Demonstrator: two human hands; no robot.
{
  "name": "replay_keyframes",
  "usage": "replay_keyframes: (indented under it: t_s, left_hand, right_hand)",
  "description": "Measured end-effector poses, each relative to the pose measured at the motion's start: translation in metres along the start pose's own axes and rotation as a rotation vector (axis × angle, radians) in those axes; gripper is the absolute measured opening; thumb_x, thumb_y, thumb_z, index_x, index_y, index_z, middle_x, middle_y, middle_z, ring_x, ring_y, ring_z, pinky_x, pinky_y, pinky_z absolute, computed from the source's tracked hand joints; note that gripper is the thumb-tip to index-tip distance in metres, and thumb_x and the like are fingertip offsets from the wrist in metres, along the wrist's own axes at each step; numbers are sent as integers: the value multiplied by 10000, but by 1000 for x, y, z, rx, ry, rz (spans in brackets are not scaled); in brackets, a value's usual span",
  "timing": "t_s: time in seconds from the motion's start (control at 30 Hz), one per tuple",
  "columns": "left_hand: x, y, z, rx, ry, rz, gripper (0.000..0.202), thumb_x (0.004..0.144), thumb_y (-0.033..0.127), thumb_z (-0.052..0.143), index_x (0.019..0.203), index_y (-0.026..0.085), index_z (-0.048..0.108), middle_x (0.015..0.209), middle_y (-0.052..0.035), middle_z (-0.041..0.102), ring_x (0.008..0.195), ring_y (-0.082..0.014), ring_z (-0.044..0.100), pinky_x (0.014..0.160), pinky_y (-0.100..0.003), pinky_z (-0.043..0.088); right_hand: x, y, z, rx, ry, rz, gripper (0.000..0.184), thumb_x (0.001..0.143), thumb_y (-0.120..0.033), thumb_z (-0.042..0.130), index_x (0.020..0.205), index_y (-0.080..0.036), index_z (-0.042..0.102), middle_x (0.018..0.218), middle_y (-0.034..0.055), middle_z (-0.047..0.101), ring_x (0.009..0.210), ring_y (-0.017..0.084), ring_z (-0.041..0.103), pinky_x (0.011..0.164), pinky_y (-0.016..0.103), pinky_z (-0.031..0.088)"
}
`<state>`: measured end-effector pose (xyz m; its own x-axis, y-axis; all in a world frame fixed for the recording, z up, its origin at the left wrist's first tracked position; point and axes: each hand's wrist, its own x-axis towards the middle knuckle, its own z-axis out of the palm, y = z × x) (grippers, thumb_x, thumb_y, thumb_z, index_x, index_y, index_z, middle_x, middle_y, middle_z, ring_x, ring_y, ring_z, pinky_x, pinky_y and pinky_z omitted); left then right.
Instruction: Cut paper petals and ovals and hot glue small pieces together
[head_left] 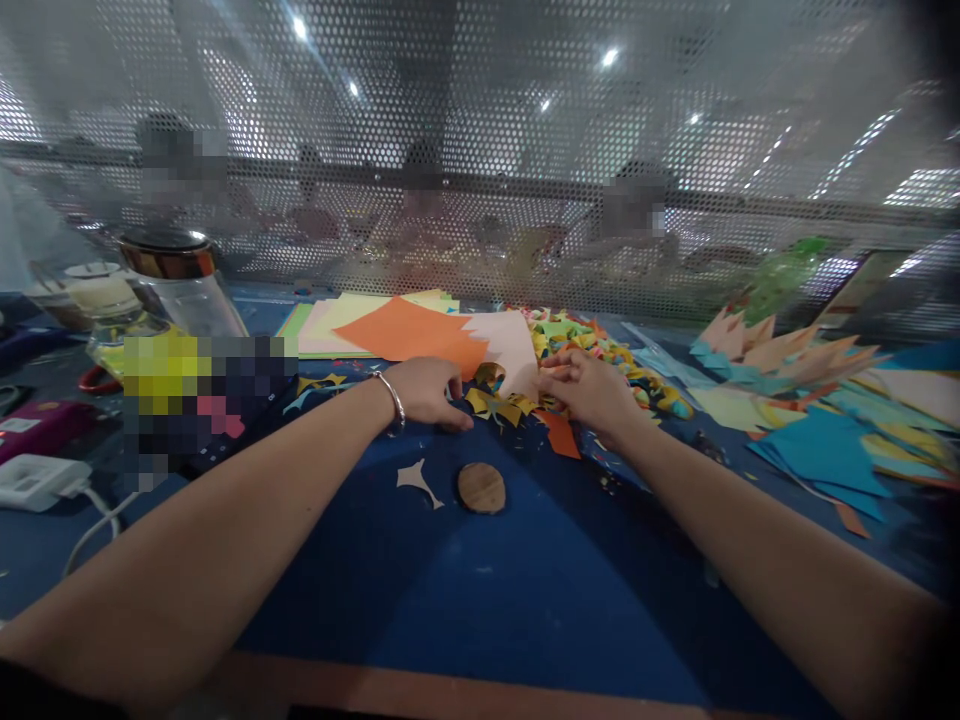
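My right hand (589,392) has its fingertips pinched at the right edge of a pale pink paper sheet (514,345) with a cut edge. An orange paper sheet (412,335) lies partly against the pink one. My left hand (429,392), with a silver bangle at the wrist, is just below the orange sheet; its thumb and fingers are apart with nothing between them. Yellow paper offcuts (502,408) lie between my hands, and an orange scrap (561,434) is under my right hand. Nearer me are a round wooden disc (481,487) and a pale cut scrap (417,482).
Coloured paper sheets (315,325) and a heap of folded paper pieces (637,370) lie behind my hands. Pointed paper pieces (780,350) and blue sheets (825,450) are at right. A glass jar (191,295) and white charger (41,482) stand left. A perforated metal panel (480,120) bounds the back.
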<state>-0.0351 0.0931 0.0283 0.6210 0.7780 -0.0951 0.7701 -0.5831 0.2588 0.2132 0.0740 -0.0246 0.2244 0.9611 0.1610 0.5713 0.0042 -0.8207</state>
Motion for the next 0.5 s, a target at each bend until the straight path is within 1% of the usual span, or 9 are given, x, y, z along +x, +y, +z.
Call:
replay_keyframes:
  t_s: [0.1, 0.2, 0.3, 0.37, 0.43, 0.5]
  left_hand:
    - [-2, 12, 3, -15, -95, 114, 597, 683, 636, 744, 1017, 145, 690, 1010, -106, 710, 865, -240, 629, 680, -298, 410]
    - [-8, 27, 6, 25, -125, 221, 625, 660, 681, 750, 983, 150, 681, 973, -107, 692, 872, -246, 601, 699, -300, 393]
    - [-17, 40, 7, 74, -153, 254, 606, 639, 677, 773, 942, 161, 675, 973, -105, 673, 876, -239, 584, 672, -282, 367]
    - [-21, 45, 6, 90, -195, 253, 552, 635, 642, 793, 895, 171, 669, 938, -85, 663, 822, -216, 569, 626, -271, 332]
    - [-23, 48, 5, 75, -245, 251, 471, 647, 589, 806, 818, 179, 652, 822, -39, 637, 714, -177, 530, 584, -270, 295]
    - [-22, 46, 5, 19, -280, 268, 391, 668, 514, 814, 714, 181, 615, 682, 7, 572, 615, -141, 474, 559, -271, 270]
  right_hand:
    - [-1, -3, 1, 103, -29, 32, 349, 720, -337, 765, 980, -172, 600, 722, 2, 659, 455, 87, 505, 407, 221, 376]
    - [-2, -5, 2, 192, -59, 56, 430, 668, -382, 824, 975, -176, 604, 680, -16, 629, 442, 81, 477, 365, 205, 330]
    - [-2, -7, 3, 259, -95, 75, 427, 640, -403, 848, 922, -181, 618, 610, -38, 583, 430, 78, 452, 343, 192, 291]
    - [-2, -8, 4, 286, -113, 83, 395, 629, -396, 855, 869, -181, 626, 565, -51, 555, 421, 73, 437, 341, 188, 280]
    - [-2, -9, 5, 299, -122, 87, 350, 634, -378, 852, 827, -179, 637, 534, -58, 541, 411, 71, 431, 341, 189, 283]
    - [-2, -10, 5, 303, -120, 89, 311, 649, -355, 844, 809, -179, 646, 515, -60, 540, 399, 72, 434, 338, 192, 289]
